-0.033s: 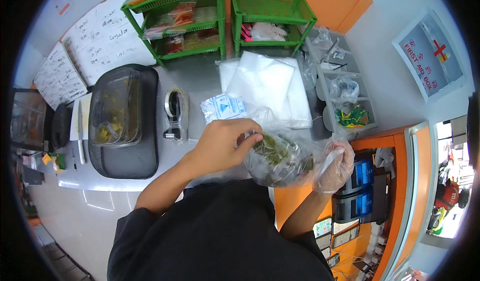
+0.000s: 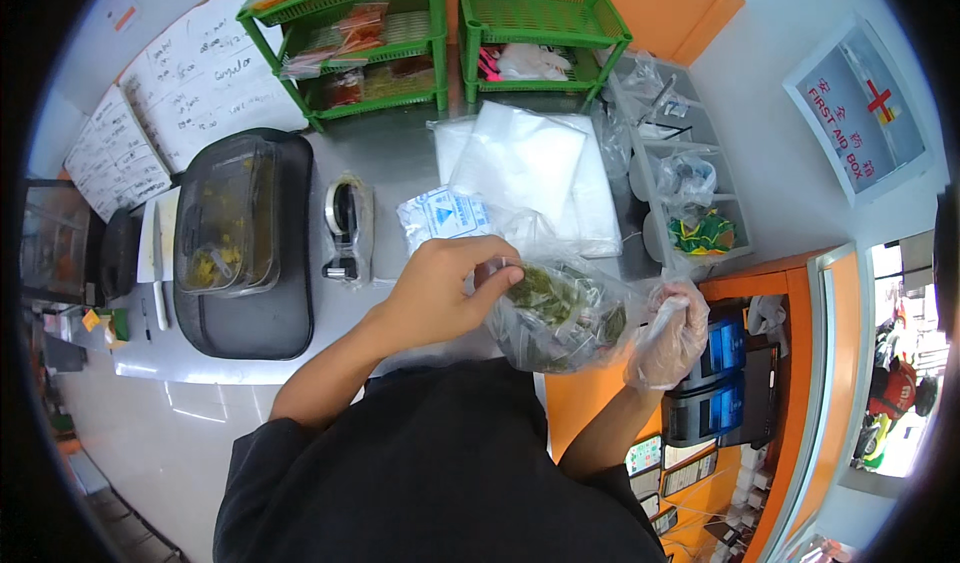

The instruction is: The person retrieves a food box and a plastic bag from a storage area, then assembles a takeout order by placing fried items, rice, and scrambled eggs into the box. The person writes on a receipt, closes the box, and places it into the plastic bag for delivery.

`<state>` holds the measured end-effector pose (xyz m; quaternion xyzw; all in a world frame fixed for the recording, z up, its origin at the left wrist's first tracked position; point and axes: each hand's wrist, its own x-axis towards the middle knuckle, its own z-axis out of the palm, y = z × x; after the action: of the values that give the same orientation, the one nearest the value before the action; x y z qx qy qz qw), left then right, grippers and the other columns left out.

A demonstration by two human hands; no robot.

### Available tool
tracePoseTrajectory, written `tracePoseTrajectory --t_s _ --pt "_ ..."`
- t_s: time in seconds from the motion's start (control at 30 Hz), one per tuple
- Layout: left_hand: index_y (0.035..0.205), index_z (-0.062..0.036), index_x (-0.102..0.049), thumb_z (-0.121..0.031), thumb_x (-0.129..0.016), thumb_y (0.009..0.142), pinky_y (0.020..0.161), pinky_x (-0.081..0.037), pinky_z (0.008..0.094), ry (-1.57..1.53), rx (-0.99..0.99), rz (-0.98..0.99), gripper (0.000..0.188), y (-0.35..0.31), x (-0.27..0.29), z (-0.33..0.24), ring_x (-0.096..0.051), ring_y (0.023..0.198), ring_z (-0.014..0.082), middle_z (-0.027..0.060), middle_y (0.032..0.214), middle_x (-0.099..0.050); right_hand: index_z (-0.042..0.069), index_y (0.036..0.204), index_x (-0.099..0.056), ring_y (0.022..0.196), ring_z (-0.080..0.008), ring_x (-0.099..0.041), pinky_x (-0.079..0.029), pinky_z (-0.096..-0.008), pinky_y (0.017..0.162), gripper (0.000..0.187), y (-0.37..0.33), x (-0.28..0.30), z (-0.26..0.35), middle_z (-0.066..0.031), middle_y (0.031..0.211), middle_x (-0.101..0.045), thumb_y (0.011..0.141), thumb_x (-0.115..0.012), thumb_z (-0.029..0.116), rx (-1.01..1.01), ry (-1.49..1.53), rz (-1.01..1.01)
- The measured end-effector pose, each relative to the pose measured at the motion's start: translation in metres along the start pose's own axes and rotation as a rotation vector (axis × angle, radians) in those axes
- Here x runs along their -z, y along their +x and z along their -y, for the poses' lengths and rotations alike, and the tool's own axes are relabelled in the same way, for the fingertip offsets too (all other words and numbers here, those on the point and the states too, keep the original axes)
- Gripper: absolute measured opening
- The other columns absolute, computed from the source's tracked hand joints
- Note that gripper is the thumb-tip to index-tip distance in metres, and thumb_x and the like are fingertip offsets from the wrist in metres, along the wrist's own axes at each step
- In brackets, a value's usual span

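A clear plastic bag [image 2: 575,348] with dark green, leafy-looking contents [image 2: 560,298] hangs in front of my chest, at the counter's near edge. My bare left hand [image 2: 455,288] pinches its upper left side between thumb and fingers. On the other side my right hand [image 2: 668,335], in a clear disposable glove, is closed with curled fingers at the bag's right edge. The thin plastic there blends with the glove, so the exact grip is hard to see. Just beyond my left hand lies a white packet with blue print [image 2: 445,215], beside a stack of clear plastic sheets or bags [image 2: 520,163].
Green racks [image 2: 440,53] with bagged items stand at the back. A grey divided organizer [image 2: 690,148] is at right. Leftward are a tape dispenser [image 2: 345,228], a lidded clear container [image 2: 228,253] on a black case [image 2: 250,328], and a knife [image 2: 161,303].
The bag has slackened toward the left, and its green contents have shifted a little. Both hands keep nearly the same places.
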<state>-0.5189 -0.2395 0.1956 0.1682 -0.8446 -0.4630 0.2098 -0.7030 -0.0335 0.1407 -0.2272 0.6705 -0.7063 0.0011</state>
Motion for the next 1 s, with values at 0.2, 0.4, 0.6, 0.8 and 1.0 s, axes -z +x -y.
tracePoseTrajectory --t_s 0.2,0.4,0.6,0.8,1.0 --pt "0.104 -0.0043 -0.064 -0.017 -0.061 0.097 0.064 -0.042 0.0241 -0.687 0.223 -0.012 0.014 -0.015 -0.011 0.02 -0.05 0.072 0.0036 -0.0033 0.085 -0.063 -0.004 0.11 -0.063 0.093 -0.025 -0.06 -0.049 -0.0368 0.085 0.029 -0.014 -0.008 0.037 -0.0156 0.105 -0.064 0.094 -0.06 0.02 0.565 -0.272 -0.134" --pt "0.099 -0.0037 -0.057 -0.017 -0.063 0.097 0.072 -0.044 0.0236 -0.574 0.431 0.146 0.015 -0.045 0.0 0.006 -0.051 0.082 0.0043 -0.0039 0.09 -0.058 0.002 0.111 -0.064 0.095 -0.0247 -0.062 -0.05 -0.0369 0.086 0.032 -0.042 -0.08 0.084 -0.0136 0.105 -0.065 0.082 -0.075 0.011 0.233 -0.311 0.492" --pt "0.101 -0.0038 -0.055 -0.004 -0.076 0.084 0.082 -0.048 0.0251 -0.754 0.193 -0.001 0.027 -0.063 -0.014 0.009 -0.061 0.092 0.009 0.0036 0.095 -0.065 0.004 0.113 -0.061 0.102 -0.0191 -0.06 -0.05 -0.0315 0.089 0.04 -0.038 -0.049 0.058 -0.01 0.11 -0.063 0.076 -0.07 -0.01 -0.154 -0.054 0.441" --pt "0.106 -0.0012 -0.06 -0.006 -0.074 0.086 0.081 -0.048 0.0243 -0.617 0.124 -0.143 0.026 -0.034 -0.032 -0.019 -0.061 0.091 0.0081 0.0046 0.101 -0.067 0.003 0.128 -0.052 0.112 -0.0186 -0.056 -0.049 -0.0317 0.096 0.054 -0.013 -0.038 0.073 -0.0114 0.126 -0.054 0.078 -0.067 -0.011 0.029 0.222 -0.147" --pt "0.101 -0.003 -0.065 -0.01 -0.069 0.091 0.078 -0.052 0.0243 -1.312 0.411 -0.3 0.013 -0.009 -0.031 -0.007 -0.064 0.087 0.0099 0.005 0.099 -0.068 -0.002 0.133 -0.047 0.114 -0.0233 -0.055 -0.051 -0.0346 0.094 0.058 -0.02 -0.058 0.07 -0.0144 0.13 -0.051 0.08 -0.066 -0.011 0.315 -0.1 0.013"
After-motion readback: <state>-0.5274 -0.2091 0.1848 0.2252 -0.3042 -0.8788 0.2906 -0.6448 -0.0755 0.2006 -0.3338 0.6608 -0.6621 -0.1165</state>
